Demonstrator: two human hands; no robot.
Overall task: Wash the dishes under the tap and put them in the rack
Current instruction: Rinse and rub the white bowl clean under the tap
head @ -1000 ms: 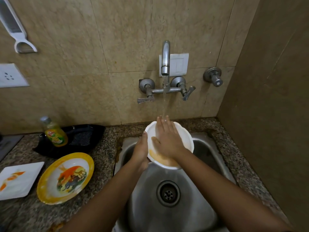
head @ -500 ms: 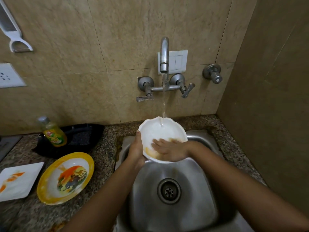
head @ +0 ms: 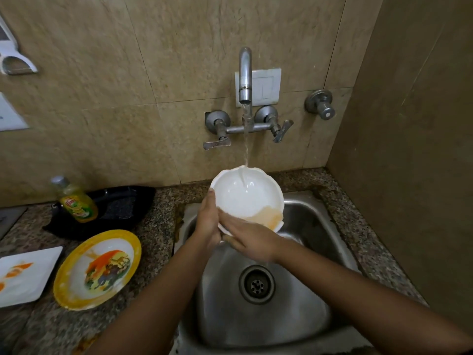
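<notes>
left hand [head: 208, 221] grips one bowl [head: 247, 196]; two plates [head: 97, 269] wait.

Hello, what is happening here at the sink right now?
A person is washing a white bowl under the running tap, above the sink. The left hand holds the bowl by its rim, tilted, and the right hand rubs its lower edge, where an orange stain remains. On the counter to the left, a yellow plate and a white plate wait, both soiled, beside a soap bottle. No rack is in view.
</notes>
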